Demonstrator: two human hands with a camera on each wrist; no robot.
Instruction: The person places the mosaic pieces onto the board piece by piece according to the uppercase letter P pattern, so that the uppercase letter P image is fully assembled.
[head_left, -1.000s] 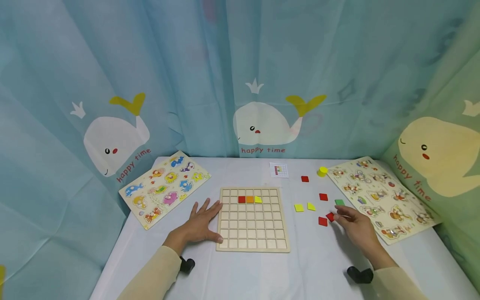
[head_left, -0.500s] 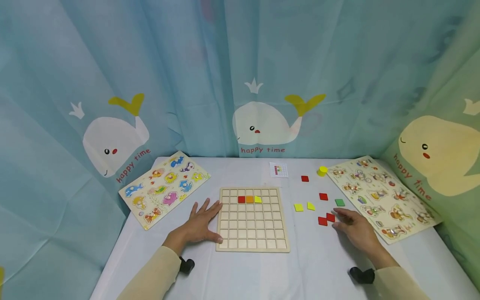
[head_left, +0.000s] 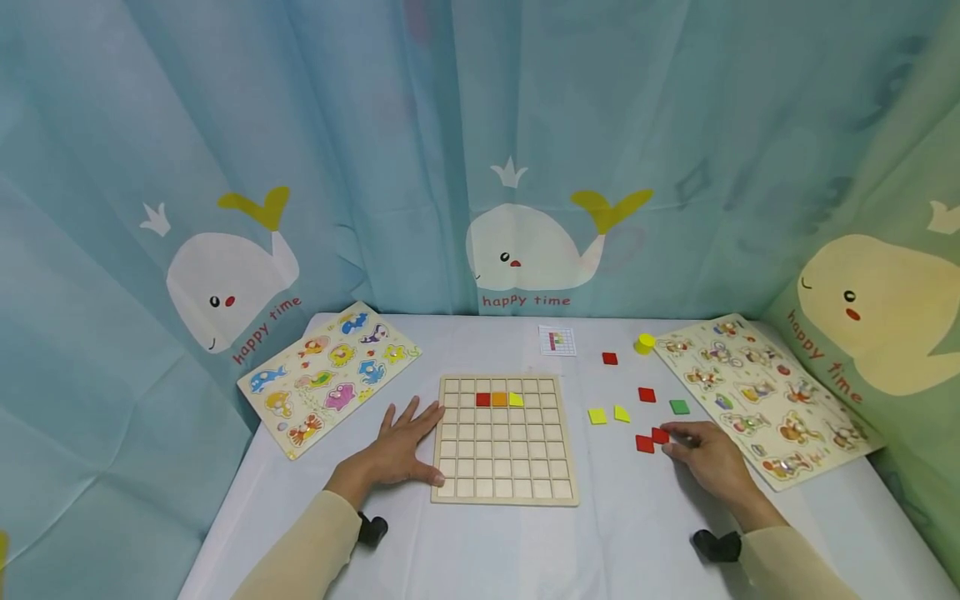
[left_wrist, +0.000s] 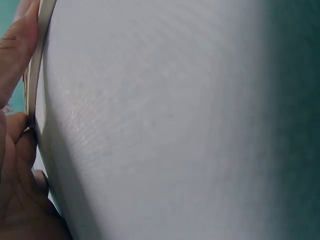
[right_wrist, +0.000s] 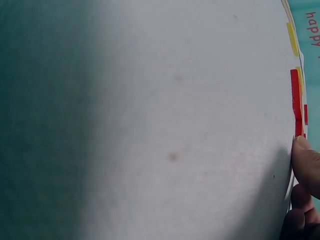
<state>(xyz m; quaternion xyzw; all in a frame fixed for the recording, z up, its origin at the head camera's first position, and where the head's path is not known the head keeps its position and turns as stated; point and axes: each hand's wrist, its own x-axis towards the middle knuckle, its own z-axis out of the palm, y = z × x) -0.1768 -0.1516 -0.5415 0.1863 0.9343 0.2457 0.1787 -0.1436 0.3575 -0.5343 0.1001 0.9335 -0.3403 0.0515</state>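
Note:
In the head view my left hand (head_left: 405,446) lies with spread fingers at the left edge of the wooden grid board (head_left: 505,498), the thumb on its lower left corner. Red (head_left: 483,400), orange (head_left: 500,400) and yellow (head_left: 516,400) tiles sit side by side in the board's second row. Right of the board, my right hand (head_left: 708,458) pinches the right edge of a red square tile (head_left: 660,436) between thumb and fingers. This tile meets the corner of another red tile (head_left: 645,444). In the right wrist view the thumb (right_wrist: 306,162) touches a red tile (right_wrist: 296,95).
Two yellow pieces (head_left: 597,416), a green tile (head_left: 679,407) and further red tiles (head_left: 647,395) lie around the right hand. A pattern card (head_left: 557,340) and a yellow cylinder (head_left: 644,343) are at the back. Picture puzzle boards flank the table at left (head_left: 330,375) and right (head_left: 757,392).
My right hand drew slightly away from the red tile, then moved back left to its edge, fingers and thumb closing on it. The left hand and the board have stayed in place.

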